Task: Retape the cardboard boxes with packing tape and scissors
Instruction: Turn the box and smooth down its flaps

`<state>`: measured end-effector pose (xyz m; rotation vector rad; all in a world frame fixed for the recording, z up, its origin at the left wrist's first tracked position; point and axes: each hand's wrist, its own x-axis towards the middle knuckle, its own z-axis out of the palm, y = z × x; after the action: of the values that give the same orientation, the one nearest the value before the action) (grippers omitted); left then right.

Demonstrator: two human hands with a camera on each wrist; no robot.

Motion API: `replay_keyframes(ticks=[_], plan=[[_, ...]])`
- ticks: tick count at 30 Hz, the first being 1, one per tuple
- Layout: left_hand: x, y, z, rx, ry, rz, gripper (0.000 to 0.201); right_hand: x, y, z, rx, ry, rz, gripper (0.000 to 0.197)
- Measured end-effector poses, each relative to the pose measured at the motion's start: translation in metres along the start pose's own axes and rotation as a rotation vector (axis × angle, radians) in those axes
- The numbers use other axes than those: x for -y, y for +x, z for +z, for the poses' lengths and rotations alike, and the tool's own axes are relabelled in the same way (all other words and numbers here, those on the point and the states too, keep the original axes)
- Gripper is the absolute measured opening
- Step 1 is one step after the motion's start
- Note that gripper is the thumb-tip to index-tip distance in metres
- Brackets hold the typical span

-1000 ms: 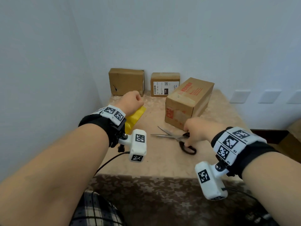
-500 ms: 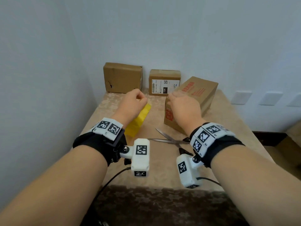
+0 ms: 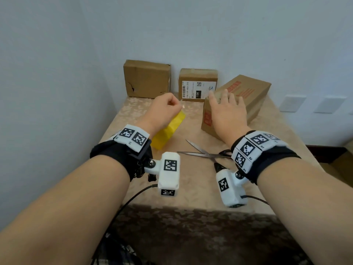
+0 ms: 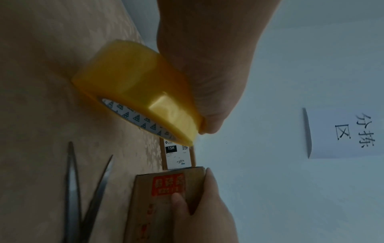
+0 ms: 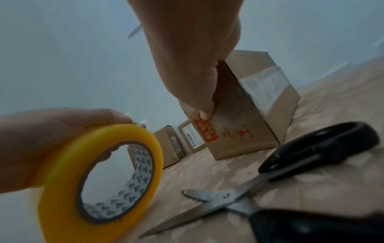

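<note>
My left hand (image 3: 172, 107) grips the yellow packing tape roll (image 3: 168, 129) from above and holds it tilted over the left of the table; its patterned core shows in the right wrist view (image 5: 99, 180). The right hand (image 3: 226, 106) lies with spread straight fingers on top of the near end of the red-printed cardboard box (image 3: 254, 92). Its thumb presses the box's end face (image 5: 239, 128) by the red label. The scissors (image 3: 202, 153), black-handled with blades apart, lie on the table between my wrists, touched by neither hand.
Two smaller cardboard boxes, a plain one (image 3: 147, 81) and one with a shipping label (image 3: 198, 85), stand against the back wall. A wall runs close along the table's left side. The table (image 3: 191, 188) ends at a front edge near my forearms.
My right hand has let go of the scissors and moved forward onto the red-printed box. The left hand has carried the tape roll slightly forward and up.
</note>
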<state>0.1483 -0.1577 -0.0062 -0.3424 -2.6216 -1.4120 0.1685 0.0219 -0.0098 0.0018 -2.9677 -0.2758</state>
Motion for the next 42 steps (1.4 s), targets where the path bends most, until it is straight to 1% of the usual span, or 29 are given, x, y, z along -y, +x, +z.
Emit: replay_keyframes(ticks=[1,2,3,4,5,6,7,9,10,12,15,17,19,20,23,25,27,29,30,31,33,34,35,36,38,39,42], plan=[[0.0,-0.002,0.001,0.019,-0.021,0.013,0.008,0.0,0.001,-0.001,0.017,0.007,-0.001,0.068],[-0.001,-0.005,0.003,0.032,-0.039,0.03,0.007,-0.001,0.002,-0.002,0.002,0.045,-0.011,0.066],[-0.001,-0.007,0.004,0.04,-0.048,0.049,0.007,-0.003,0.002,-0.005,-0.054,0.114,-0.037,0.062],[-0.001,-0.008,0.005,0.048,-0.051,0.067,0.007,-0.003,0.0,-0.008,-0.139,0.213,-0.086,0.057],[-0.001,-0.008,0.006,0.055,-0.052,0.085,0.009,-0.002,-0.003,-0.011,-0.223,0.344,-0.156,0.052],[-0.001,-0.008,0.006,0.06,-0.054,0.101,0.012,0.001,-0.006,-0.014,-0.266,0.513,-0.227,0.048],[0.0,-0.008,0.006,0.066,-0.058,0.117,0.015,0.007,-0.011,-0.017,-0.242,0.695,-0.266,0.045],[0.003,-0.009,0.005,0.08,-0.063,0.146,0.017,0.021,-0.016,-0.021,-0.089,0.984,-0.257,0.044],[0.004,-0.01,0.004,0.091,-0.057,0.154,0.014,0.026,-0.015,-0.02,-0.032,1.068,-0.233,0.04],[0.002,-0.013,0.0,0.096,-0.019,0.162,0.011,0.03,-0.011,-0.019,-0.001,1.156,-0.174,0.028],[0.001,-0.015,-0.006,0.089,0.053,0.195,0.016,0.031,-0.007,-0.019,0.048,1.317,-0.074,0.015],[0.0,-0.016,-0.011,0.115,0.085,0.218,0.016,0.033,-0.007,-0.021,0.048,1.309,-0.068,0.008],[0.0,-0.018,-0.014,0.145,0.11,0.22,0.015,0.034,-0.006,-0.024,0.03,1.23,-0.087,0.008],[-0.001,-0.019,-0.015,0.154,0.122,0.22,0.015,0.035,-0.006,-0.026,0.036,1.197,-0.095,0.009],[-0.003,-0.02,-0.015,0.175,0.149,0.214,0.011,0.032,-0.006,-0.031,0.049,1.092,-0.1,0.021],[-0.004,-0.021,-0.015,0.201,0.176,0.191,0.011,0.032,-0.005,-0.03,0.048,1.062,-0.093,0.016],[-0.005,-0.022,-0.015,0.236,0.211,0.151,0.016,0.033,-0.005,-0.03,0.041,1.032,-0.088,0.011],[-0.008,-0.025,-0.013,0.264,0.234,0.115,0.021,0.033,-0.002,-0.029,0.039,1.008,-0.064,0.015],[-0.01,-0.026,-0.013,0.27,0.248,0.098,0.026,0.034,-0.001,-0.028,0.031,0.999,-0.048,0.018],[-0.013,-0.028,-0.012,0.273,0.255,0.072,0.035,0.035,-0.001,-0.027,0.021,0.988,-0.032,0.02],[-0.017,-0.03,-0.014,0.272,0.169,-0.047,0.062,0.037,-0.002,-0.025,-0.002,0.972,-0.009,0.016],[-0.018,-0.03,-0.016,0.274,0.108,-0.118,0.07,0.037,-0.003,-0.024,-0.012,0.977,-0.001,0.012],[-0.019,-0.03,-0.018,0.281,0.086,-0.155,0.069,0.037,-0.005,-0.024,-0.02,0.992,-0.001,0.01],[-0.02,-0.029,-0.021,0.303,0.123,-0.153,0.061,0.036,-0.007,-0.023,-0.03,1.009,-0.006,0.013],[-0.022,-0.027,-0.025,0.334,0.21,-0.108,0.043,0.035,-0.008,-0.023,-0.049,1.02,-0.016,0.02],[-0.024,-0.027,-0.026,0.337,0.218,-0.094,0.04,0.035,-0.008,-0.023,-0.059,1.007,-0.018,0.021],[-0.023,-0.024,-0.026,0.339,0.222,-0.086,0.044,0.035,-0.008,-0.026,-0.096,0.969,-0.025,0.017]])
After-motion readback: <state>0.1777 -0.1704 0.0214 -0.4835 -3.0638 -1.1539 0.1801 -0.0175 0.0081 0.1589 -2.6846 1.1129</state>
